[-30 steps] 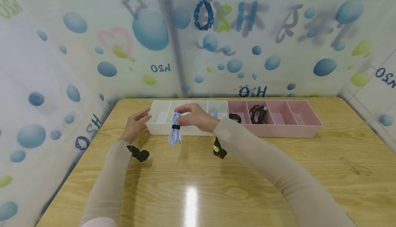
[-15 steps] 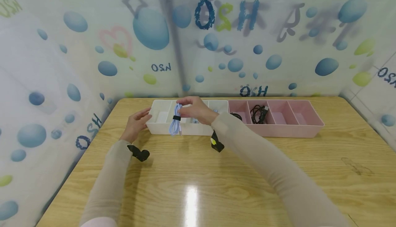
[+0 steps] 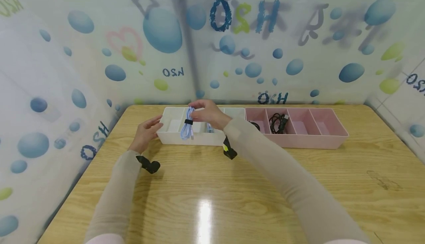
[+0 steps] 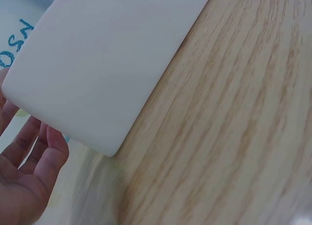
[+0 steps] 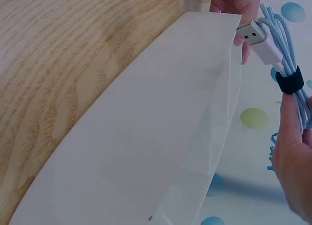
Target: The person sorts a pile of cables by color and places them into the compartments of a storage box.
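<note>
My right hand (image 3: 210, 115) pinches a bundled light-blue USB cable (image 3: 187, 130) near its upper end. The cable hangs over the front of the white divided box (image 3: 172, 139), towards its left part. In the right wrist view, a black strap (image 5: 290, 80) binds the coils, and a white USB-A plug (image 5: 261, 42) sticks out. My left hand (image 3: 145, 135) rests its fingers against the box's left end, thumb towards the front; the left wrist view shows these fingers (image 4: 51, 159) by the end wall. Another light-blue cable (image 3: 210, 127) lies inside the white box, partly hidden by my right hand.
A pink divided box (image 3: 308, 141) adjoins the white one on the right. Black cables (image 3: 278, 123) lie in one of its compartments, and a black coil (image 3: 255, 125) in the leftmost, partly behind my sleeve. Both boxes stand on a wooden table (image 3: 186, 192) near the patterned wall (image 3: 282, 85).
My right hand has risen slightly and moved back over the white box with the blue cable. A cable in the box now shows below that hand. The left hand stays put.
</note>
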`<state>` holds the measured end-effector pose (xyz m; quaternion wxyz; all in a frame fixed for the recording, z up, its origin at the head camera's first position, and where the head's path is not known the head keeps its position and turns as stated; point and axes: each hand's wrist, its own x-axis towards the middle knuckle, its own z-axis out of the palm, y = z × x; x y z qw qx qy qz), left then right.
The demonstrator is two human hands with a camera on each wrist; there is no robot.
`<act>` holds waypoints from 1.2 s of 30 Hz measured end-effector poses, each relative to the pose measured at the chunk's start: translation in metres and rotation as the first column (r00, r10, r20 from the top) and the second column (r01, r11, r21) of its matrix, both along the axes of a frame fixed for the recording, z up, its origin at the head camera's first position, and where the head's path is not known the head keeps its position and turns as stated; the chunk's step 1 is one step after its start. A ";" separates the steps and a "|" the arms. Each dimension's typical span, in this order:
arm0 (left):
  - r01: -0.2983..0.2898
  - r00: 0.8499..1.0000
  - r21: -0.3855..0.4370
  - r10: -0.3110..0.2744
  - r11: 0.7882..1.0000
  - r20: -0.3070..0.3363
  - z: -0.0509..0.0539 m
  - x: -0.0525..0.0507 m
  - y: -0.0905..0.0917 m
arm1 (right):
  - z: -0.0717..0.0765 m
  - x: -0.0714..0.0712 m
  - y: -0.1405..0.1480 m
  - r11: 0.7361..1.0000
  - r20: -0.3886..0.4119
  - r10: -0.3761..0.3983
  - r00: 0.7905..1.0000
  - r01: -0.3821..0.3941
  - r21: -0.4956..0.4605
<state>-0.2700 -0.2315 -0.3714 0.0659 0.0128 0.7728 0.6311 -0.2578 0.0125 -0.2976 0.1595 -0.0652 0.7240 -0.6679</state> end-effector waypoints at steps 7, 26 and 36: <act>-0.013 1.000 -0.023 0.012 1.000 -0.021 -0.010 -0.005 -0.004 | 0.001 -0.006 -0.002 1.000 -0.002 -0.003 1.000 0.003 -0.019; -0.014 0.999 -0.012 0.014 1.000 -0.035 -0.012 -0.009 -0.006 | 0.000 -0.017 -0.001 1.000 0.000 -0.013 1.000 0.013 0.014; -0.023 0.999 -0.027 0.022 0.999 -0.033 -0.012 -0.008 -0.006 | 0.001 -0.024 -0.004 0.998 -0.003 -0.055 0.998 0.055 0.012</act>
